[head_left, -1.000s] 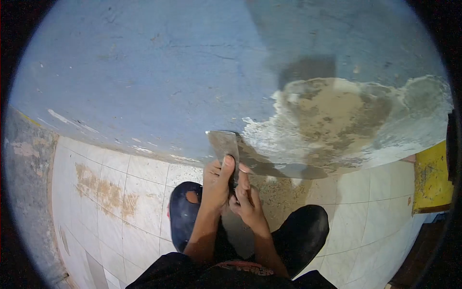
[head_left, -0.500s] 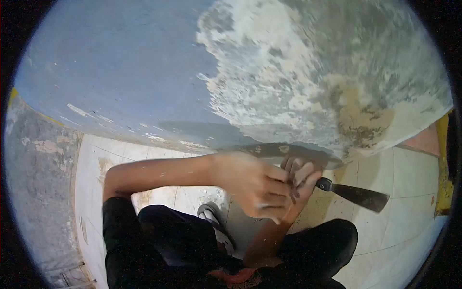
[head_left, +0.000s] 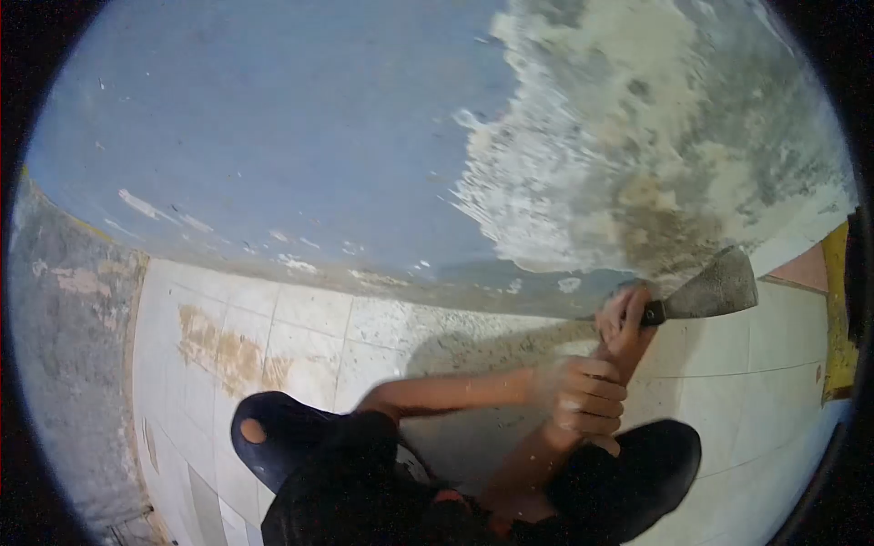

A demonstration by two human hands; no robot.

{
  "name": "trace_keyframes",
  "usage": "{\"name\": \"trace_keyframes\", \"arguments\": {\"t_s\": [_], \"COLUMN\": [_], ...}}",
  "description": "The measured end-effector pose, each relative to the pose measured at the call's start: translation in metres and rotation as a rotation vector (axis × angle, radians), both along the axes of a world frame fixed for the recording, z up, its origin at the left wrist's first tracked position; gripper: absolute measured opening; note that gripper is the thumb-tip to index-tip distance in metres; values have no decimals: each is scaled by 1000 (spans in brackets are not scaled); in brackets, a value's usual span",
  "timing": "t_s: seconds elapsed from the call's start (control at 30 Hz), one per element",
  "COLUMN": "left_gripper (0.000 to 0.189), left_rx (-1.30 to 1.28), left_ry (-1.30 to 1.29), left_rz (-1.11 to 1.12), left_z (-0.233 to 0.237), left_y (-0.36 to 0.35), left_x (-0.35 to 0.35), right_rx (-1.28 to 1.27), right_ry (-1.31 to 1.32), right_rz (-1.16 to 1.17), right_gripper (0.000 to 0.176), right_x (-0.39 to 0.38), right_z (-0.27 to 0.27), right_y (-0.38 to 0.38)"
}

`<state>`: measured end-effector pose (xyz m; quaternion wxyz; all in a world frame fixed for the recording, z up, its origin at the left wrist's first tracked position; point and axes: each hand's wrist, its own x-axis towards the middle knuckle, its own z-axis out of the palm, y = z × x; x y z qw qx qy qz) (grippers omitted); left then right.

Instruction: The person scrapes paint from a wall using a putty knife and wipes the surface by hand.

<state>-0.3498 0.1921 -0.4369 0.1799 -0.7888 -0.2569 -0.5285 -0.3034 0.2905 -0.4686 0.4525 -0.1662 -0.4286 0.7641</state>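
My right hand [head_left: 626,318] is closed around the dark handle of a paint scraper [head_left: 715,289]. The scraper's broad, dusty blade points right, its upper corner overlapping the lower wall in this view. Below it, my left hand [head_left: 583,400] reaches across with its fingers curled over my right forearm [head_left: 526,464]. The wall [head_left: 319,118] in front is blue on the left. On its right is a patch [head_left: 601,136] of bare, mottled grey and cream plaster with a ragged white edge.
White floor tiles [head_left: 314,314] run along the wall's foot, strewn with chips near my arms and stained brown at left. A second, grey wall [head_left: 77,346] stands at left. At far right is a yellow upright piece [head_left: 839,309]. My bent knees frame the lower view.
My left hand has moved from beside my right hand down onto the forearm. The scraper has risen and turned, showing its blade broadside. The view has shifted, and the plaster patch sits farther right.
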Motion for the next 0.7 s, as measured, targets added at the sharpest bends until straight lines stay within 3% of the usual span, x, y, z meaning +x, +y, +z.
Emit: {"name": "trace_keyframes", "arguments": {"t_s": [0.17,0.33,0.4,0.47,0.5,0.7], "left_gripper": [19,15,15,14,14,16], "left_rx": [-7,5,-9,-7,2,-33], "left_ry": [-221,-544,-694,-823,-878,-928], "left_rz": [24,-78,-121,-123,-109,139], "left_z": [5,71,92,96,96,62], "left_y": [-13,19,28,32,34,12], "left_x": [-24,-18,-13,-9,-9,-34], "right_rx": [197,539,589,511,584,449], "right_ry": [107,257,307,347,240,104], "right_rz": [-204,-445,-444,-293,-116,-271], "right_gripper": [45,52,54,55,45,40], "right_x": [-2,-5,-15,-21,-13,-46], "right_z": [18,72,89,99,109,71], "right_y": [0,-14,-16,-12,-8,-15]}}
